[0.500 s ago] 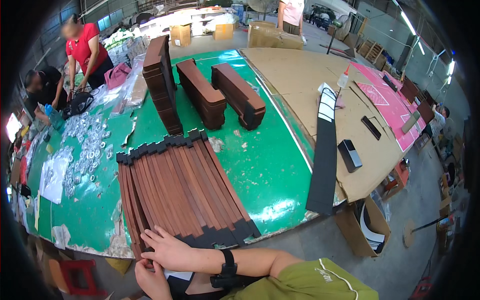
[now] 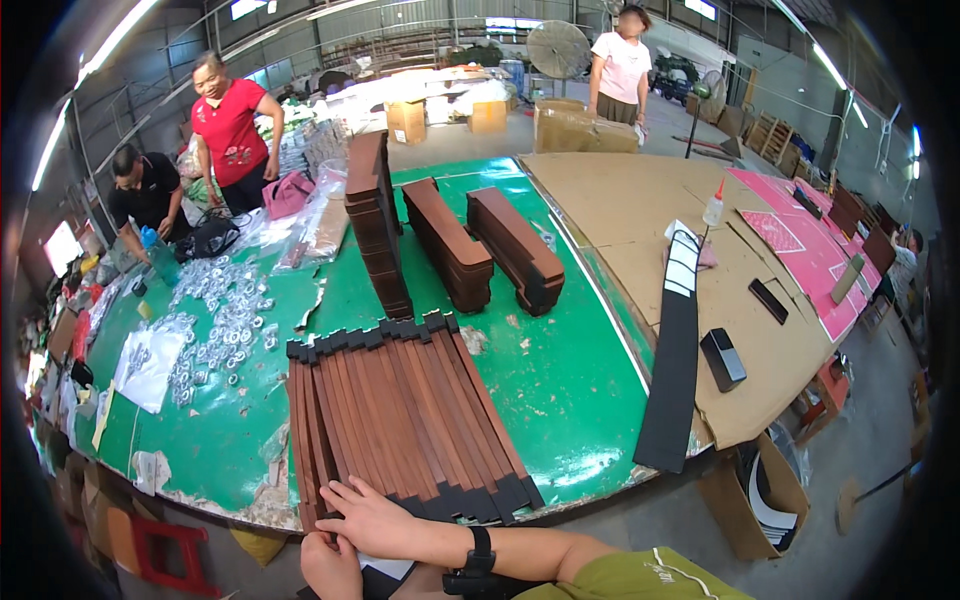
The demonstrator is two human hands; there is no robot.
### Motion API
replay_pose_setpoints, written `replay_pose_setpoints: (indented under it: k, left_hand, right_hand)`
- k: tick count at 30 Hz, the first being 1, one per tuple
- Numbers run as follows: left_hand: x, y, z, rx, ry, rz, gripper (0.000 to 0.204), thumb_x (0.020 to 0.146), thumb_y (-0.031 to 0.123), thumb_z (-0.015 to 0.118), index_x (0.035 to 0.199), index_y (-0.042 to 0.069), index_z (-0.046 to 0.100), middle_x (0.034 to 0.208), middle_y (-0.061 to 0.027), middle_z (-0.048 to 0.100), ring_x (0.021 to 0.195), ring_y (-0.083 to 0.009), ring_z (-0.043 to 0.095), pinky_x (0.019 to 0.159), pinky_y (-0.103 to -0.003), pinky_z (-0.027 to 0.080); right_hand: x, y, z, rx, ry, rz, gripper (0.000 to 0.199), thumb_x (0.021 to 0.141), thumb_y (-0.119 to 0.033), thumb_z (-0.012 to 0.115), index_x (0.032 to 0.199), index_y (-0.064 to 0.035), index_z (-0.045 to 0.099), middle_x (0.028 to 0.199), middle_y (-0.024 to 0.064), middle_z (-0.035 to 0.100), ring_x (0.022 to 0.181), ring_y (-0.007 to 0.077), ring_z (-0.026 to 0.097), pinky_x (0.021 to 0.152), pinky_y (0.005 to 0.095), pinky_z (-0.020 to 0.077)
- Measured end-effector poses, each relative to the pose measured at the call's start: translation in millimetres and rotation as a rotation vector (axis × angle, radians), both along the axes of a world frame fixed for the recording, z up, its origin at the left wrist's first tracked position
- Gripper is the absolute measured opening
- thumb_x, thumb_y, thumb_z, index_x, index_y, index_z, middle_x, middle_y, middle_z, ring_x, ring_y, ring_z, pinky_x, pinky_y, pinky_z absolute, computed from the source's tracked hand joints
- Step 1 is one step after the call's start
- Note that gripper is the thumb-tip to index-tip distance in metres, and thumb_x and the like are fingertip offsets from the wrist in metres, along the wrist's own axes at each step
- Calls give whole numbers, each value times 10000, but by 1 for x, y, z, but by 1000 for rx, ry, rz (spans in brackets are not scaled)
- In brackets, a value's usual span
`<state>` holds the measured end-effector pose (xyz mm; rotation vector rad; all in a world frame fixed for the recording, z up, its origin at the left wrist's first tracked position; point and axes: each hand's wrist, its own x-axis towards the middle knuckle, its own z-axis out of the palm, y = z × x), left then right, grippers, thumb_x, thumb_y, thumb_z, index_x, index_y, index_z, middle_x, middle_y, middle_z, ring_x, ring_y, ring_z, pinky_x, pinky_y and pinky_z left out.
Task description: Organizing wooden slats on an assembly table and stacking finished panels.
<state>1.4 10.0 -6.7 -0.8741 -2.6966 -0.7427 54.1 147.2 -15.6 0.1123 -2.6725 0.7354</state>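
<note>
A row of long brown leather-like strips (image 2: pixel 400 420) with black ends lies side by side, overlapping, on the green table (image 2: pixel 570 400) in front of me. My right hand (image 2: pixel 372 522), a black band on its wrist, rests over the near end of the leftmost strips with its fingers apart. Just below it, my left hand (image 2: pixel 332 568) is closed, its fingertips at the near end of a brown strip at the table edge. A white sheet (image 2: pixel 390 567) shows partly beneath my right wrist. Beyond the strips stand brown stacked bundles (image 2: pixel 447 240).
Clear and metallic rings (image 2: pixel 225 320) are scattered at left. A long black curved piece (image 2: pixel 672 370) lies over the table's right part, beside a dark box-shaped object (image 2: pixel 722 360) on cardboard (image 2: pixel 620 220). A carton (image 2: pixel 760 500) stands below. Other people are across the table.
My view has tilted up, so everything sits lower and farther right. Both hands stay at the strips' near left corner. The person in red now stands more upright.
</note>
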Motion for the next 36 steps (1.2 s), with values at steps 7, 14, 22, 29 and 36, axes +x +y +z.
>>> replay_pose_setpoints:
  k: [7,14,22,29,36]
  left_hand:
    - [2,-6,-3,34,5,-4,222,763,114,725,790,-4,539,732,-142,540,669,-330,562,629,-427,439]
    - [7,-7,5,41,-59,-26,261,751,140,763,827,-11,564,750,-138,563,677,-313,578,635,-412,450]
    - [1,-9,-5,99,-77,-41,245,786,140,738,786,-7,542,739,-144,551,668,-331,577,626,-425,449]
    - [0,-8,-7,80,-56,-57,241,802,157,717,804,12,525,782,-147,551,715,-349,591,636,-449,462]
    - [4,-9,-11,190,-30,-84,214,809,146,727,841,0,574,755,-154,603,691,-329,614,638,-423,476]
  right_hand:
    - [1,-3,4,29,-18,-25,385,888,-216,538,1254,-153,644,1428,251,442,1369,386,376,1132,538,260]
    - [0,0,0,34,-23,-21,425,843,-220,600,1262,-164,644,1437,244,435,1371,383,372,1142,521,257]
    - [1,0,5,40,-17,-29,412,853,-159,574,1259,-163,645,1436,242,441,1366,367,385,1136,513,258]
    - [3,-3,6,72,-11,-52,403,845,-152,577,1239,-181,660,1426,215,465,1346,353,415,1117,495,277]
    - [3,0,10,69,-11,-58,419,827,-156,605,1242,-177,659,1427,208,468,1344,346,418,1115,487,275]
